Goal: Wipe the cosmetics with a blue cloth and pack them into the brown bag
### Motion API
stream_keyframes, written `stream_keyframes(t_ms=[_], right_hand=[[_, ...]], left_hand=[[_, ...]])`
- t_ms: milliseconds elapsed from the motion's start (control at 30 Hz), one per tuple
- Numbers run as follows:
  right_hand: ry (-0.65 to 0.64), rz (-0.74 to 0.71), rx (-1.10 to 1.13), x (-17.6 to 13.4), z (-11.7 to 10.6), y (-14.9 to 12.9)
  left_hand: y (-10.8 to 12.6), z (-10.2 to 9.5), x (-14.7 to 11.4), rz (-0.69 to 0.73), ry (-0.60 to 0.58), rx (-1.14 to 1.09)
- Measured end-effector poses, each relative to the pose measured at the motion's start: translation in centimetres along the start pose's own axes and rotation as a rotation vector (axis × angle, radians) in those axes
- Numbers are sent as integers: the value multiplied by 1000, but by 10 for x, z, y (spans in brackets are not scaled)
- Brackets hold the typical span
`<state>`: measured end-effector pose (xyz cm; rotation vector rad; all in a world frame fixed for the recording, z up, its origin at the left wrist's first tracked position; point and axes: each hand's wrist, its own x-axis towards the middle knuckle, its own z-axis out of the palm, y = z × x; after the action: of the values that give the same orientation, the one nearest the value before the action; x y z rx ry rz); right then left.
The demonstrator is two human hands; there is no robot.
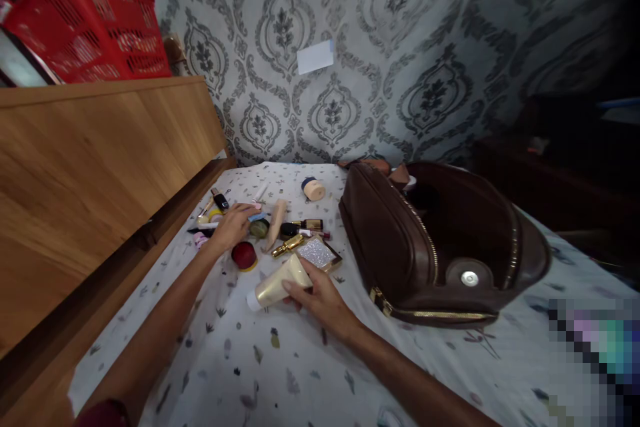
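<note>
My right hand point(320, 292) is closed around a cream-gold squeeze tube point(274, 285), whose white cap points left, above the bedsheet. Among the cosmetics on the left is my left hand point(234, 225), fingers stretched out over a small light-blue item point(257, 217); whether they touch it is unclear. Near that hand lie a dark red round jar point(244, 256), a green round container point(259, 228) and a beige tube point(277, 223). A gold lipstick tube point(288, 245) and a glittery silver compact point(318, 252) lie just beyond the squeeze tube.
A brown leather bag point(385, 240) stands unzipped on the right. A beige jar with dark lid point(313, 189) lies toward the wall. At the left rises a wooden headboard point(110, 140) with a red basket point(90, 27) on top. The patterned sheet point(240, 360) covers the bed.
</note>
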<state>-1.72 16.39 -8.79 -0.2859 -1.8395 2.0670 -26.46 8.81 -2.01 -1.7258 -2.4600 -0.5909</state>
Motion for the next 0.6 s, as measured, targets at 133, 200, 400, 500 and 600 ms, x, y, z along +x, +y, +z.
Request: stream_keyframes(t_ms=[133,200,400,500,600], right_hand=[[-8,-5,-15,0,-1,1],[-7,-3,-12,0,-1,2],[-6,-13,-15,0,-2,2],[-13,-29,-13,0,-2,3],[-22,-33,-8,0,-2,3]], left_hand=[[-22,5,17,-49,-62,101],[-29,4,23,-100,-47,142],[-52,-7,44,-279,33,194],[-65,-9,49,-441,103,234],[-74,-7,51,-602,145,275]])
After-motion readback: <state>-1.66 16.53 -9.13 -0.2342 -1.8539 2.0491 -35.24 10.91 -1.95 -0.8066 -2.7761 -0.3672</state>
